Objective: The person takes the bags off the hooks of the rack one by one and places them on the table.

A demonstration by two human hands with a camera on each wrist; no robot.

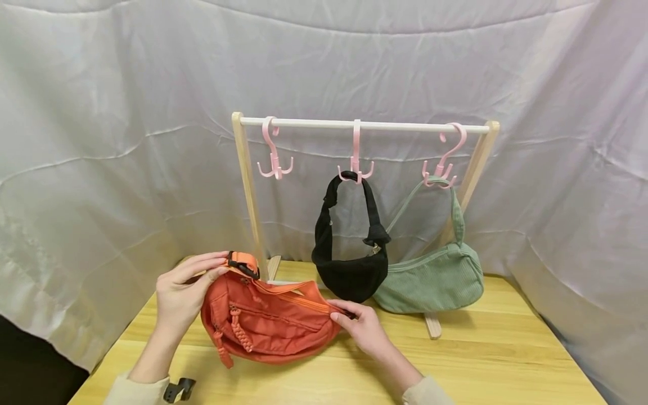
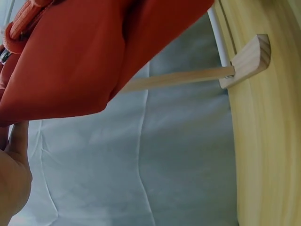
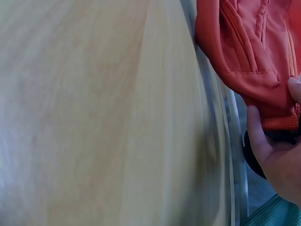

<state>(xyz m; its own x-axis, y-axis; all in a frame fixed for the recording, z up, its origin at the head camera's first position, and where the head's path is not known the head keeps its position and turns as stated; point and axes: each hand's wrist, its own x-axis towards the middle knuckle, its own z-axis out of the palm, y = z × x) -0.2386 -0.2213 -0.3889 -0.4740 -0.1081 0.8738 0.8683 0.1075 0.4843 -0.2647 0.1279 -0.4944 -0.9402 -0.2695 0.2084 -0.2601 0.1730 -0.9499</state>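
head view: we get the full spread. red-orange sling bag [image 1: 288,343] held up over the wooden table [image 1: 506,360], in front of the left post of the garment rack [image 1: 324,123]. left hand [image 1: 184,287] pinches the orange strap beside a black buckle [image 1: 244,269]; right hand [image 1: 367,329] pinches the bag's right end. hands well apart, bag between them. only here do we see the three pink hooks [image 1: 356,146] on the rail, with black shoulder bag [image 1: 354,279] on the middle one, green corduroy bag [image 1: 432,284] on the right one.

left wrist view: we pick up the rack's wooden foot [image 2: 249,61] and its metal screw, clearer than from above. right wrist view: ribbed orange band [image 3: 281,123] at the bag's end, one finger beneath it.

hard to read: left fingertips hidden in the left wrist view, so we cannot judge that grip there. right thumb is cut by the frame edge. a dark piece at the right fingers; we cannot tell strap from buckle. black bag covers part of the green one.
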